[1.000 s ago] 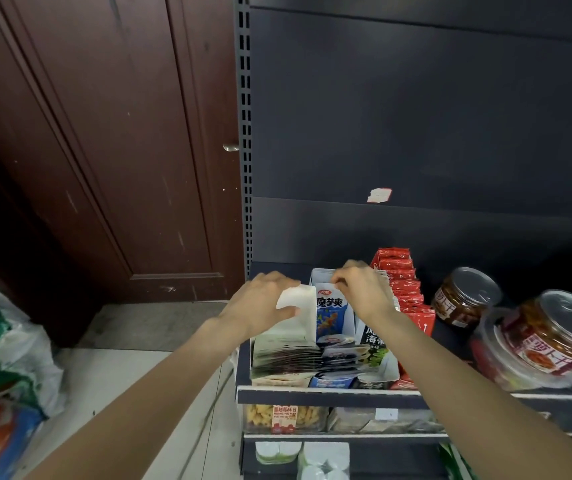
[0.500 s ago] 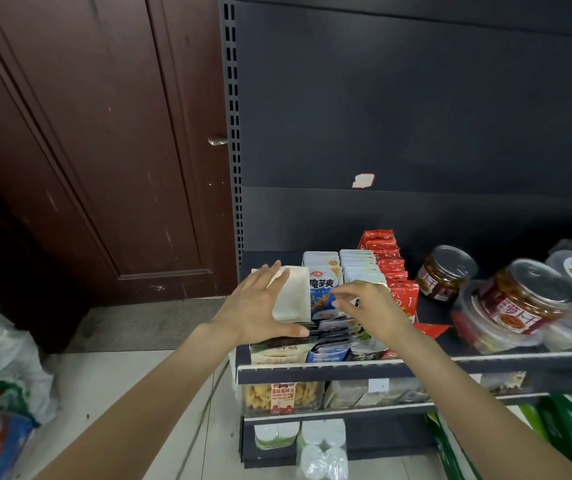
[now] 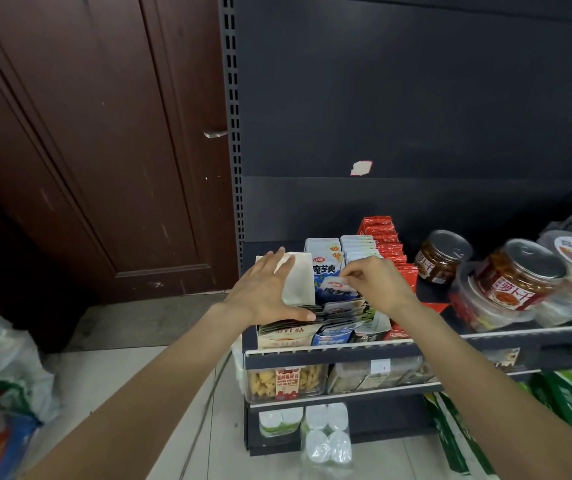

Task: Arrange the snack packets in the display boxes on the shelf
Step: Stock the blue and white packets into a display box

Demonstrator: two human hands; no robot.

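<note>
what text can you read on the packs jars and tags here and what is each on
"魔芋爽": blue display box behind the hands.
"20": yellow corner mark on the blue packets at the back of that box.
"萝卜干": red label of the nearer jar.
"蓝越莓味": label on the clear cookie tub one shelf down.
Beige box front, farther jar, white price tag: too blurred to read.

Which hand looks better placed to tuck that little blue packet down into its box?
The right hand: it already pinches the blue packet above the blue display box. The left hand lies open against the white box flap, steadying it.
</note>
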